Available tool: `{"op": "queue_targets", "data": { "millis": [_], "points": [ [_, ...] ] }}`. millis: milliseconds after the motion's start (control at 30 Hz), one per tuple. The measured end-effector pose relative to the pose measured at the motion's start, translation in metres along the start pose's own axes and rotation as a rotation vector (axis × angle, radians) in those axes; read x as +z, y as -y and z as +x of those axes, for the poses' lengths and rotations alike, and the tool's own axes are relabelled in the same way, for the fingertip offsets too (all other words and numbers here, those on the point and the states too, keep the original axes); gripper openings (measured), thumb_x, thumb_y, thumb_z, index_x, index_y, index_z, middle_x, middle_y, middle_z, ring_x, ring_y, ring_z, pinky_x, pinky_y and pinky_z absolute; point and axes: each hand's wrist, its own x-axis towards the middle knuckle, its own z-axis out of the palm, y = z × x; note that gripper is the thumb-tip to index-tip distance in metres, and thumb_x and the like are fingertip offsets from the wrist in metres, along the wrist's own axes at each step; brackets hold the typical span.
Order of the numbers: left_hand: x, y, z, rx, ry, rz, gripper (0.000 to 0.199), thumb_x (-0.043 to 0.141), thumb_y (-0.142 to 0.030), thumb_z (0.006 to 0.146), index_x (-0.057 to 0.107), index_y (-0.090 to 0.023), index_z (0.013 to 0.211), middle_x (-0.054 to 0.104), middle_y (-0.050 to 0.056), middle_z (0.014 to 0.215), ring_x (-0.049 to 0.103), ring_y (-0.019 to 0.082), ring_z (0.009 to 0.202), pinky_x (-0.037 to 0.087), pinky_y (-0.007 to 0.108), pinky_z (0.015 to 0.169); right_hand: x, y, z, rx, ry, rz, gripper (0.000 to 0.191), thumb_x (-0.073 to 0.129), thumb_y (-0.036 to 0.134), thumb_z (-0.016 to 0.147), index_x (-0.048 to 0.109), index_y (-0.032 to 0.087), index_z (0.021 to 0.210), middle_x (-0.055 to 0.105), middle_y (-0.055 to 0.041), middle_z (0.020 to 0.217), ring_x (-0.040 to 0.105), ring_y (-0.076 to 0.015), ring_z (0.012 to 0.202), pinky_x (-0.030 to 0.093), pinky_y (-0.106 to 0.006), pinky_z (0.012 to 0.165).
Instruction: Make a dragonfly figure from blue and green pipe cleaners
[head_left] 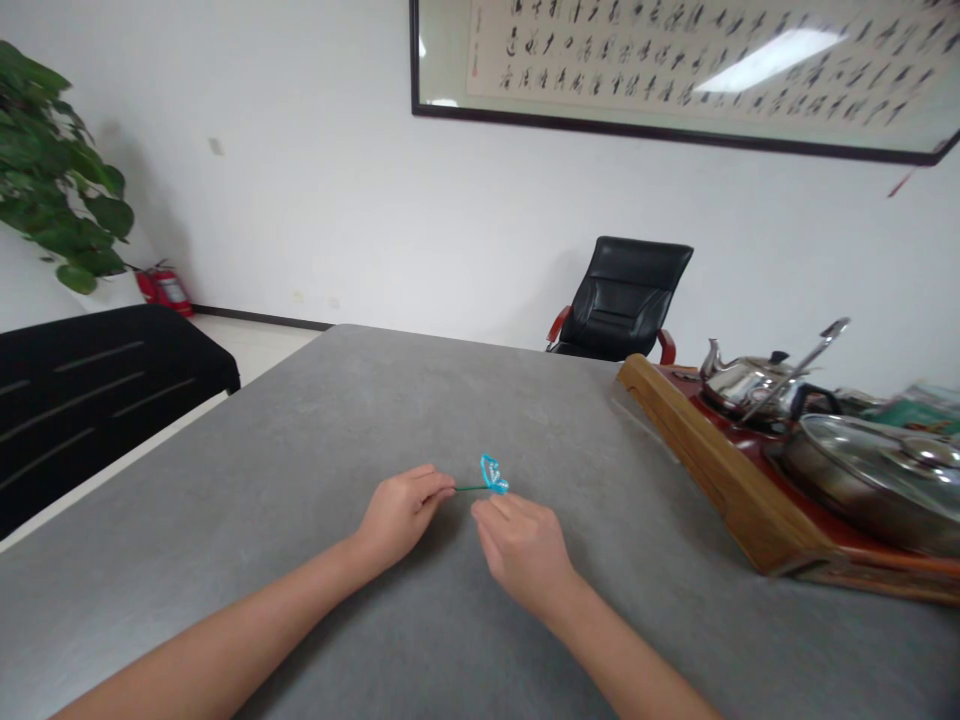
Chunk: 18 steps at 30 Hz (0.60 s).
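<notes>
Far left, leafy plant [64,170] above black chair back [90,390]. On gray bench side [420,400], your left hand [405,508] pinches near end of green stem [471,488] between fingertips, above bench middle. Stem's long axis runs sideways, nearly level, pointing right to blue loop [492,474], which stands up and away from you. Your right hand [529,545], fingers curled narrow, sits against loop's lower edge; whether it grips, cannot tell. Farther right, wooden tray [694,465] bears kettle [750,383], lidded pan [870,490].
</notes>
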Motion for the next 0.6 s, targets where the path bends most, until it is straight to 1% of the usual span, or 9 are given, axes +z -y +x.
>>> {"op": "queue_targets", "data": {
  "millis": [200, 333, 433, 533, 600],
  "points": [
    [0.0, 0.001, 0.003, -0.06, -0.01, -0.119, 0.021, 0.048, -0.022, 0.091, 0.067, -0.019, 0.085, 0.062, 0.001, 0.073, 0.056, 0.015, 0.071, 0.041, 0.023, 0.067, 0.002, -0.003, 0.0, 0.084, 0.019, 0.074, 0.02, 0.045, 0.014, 0.088, 0.061, 0.019, 0.076, 0.063, -0.0017, 0.068, 0.058, -0.0151, 0.064, 0.033, -0.026, 0.06],
    [0.002, 0.002, 0.004, -0.119, -0.03, -0.225, 0.019, 0.05, -0.025, 0.089, 0.067, -0.019, 0.084, 0.064, 0.001, 0.076, 0.057, 0.016, 0.073, 0.041, 0.025, 0.069, 0.003, -0.003, -0.001, 0.107, 0.023, 0.138, 0.019, 0.045, 0.015, 0.088, 0.062, 0.018, 0.082, 0.066, -0.0031, 0.073, 0.061, -0.0159, 0.069, 0.036, -0.025, 0.063],
    [0.003, 0.003, 0.004, -0.169, -0.042, -0.282, 0.019, 0.051, -0.028, 0.087, 0.065, -0.018, 0.081, 0.063, 0.0, 0.073, 0.055, 0.015, 0.069, 0.041, 0.025, 0.066, 0.005, -0.003, -0.002, 0.128, 0.021, 0.188, 0.019, 0.044, 0.015, 0.089, 0.062, 0.018, 0.082, 0.066, -0.0032, 0.074, 0.06, -0.0156, 0.069, 0.036, -0.025, 0.064],
    [0.003, 0.003, 0.004, -0.18, -0.036, -0.32, 0.02, 0.05, -0.029, 0.087, 0.063, -0.017, 0.078, 0.06, -0.001, 0.068, 0.053, 0.014, 0.065, 0.04, 0.023, 0.062, 0.008, -0.003, -0.002, 0.21, 0.025, 0.323, 0.019, 0.044, 0.017, 0.089, 0.062, 0.019, 0.082, 0.063, -0.0007, 0.071, 0.057, -0.014, 0.065, 0.034, -0.024, 0.061],
    [0.003, 0.004, 0.005, -0.177, -0.032, -0.353, 0.02, 0.05, -0.029, 0.087, 0.062, -0.016, 0.077, 0.058, -0.002, 0.068, 0.052, 0.013, 0.065, 0.039, 0.022, 0.061, 0.012, -0.004, -0.002, 0.31, 0.039, 0.469, 0.018, 0.046, 0.021, 0.088, 0.062, 0.02, 0.079, 0.056, 0.0024, 0.062, 0.052, -0.0124, 0.058, 0.031, -0.023, 0.056]
  ]
}}
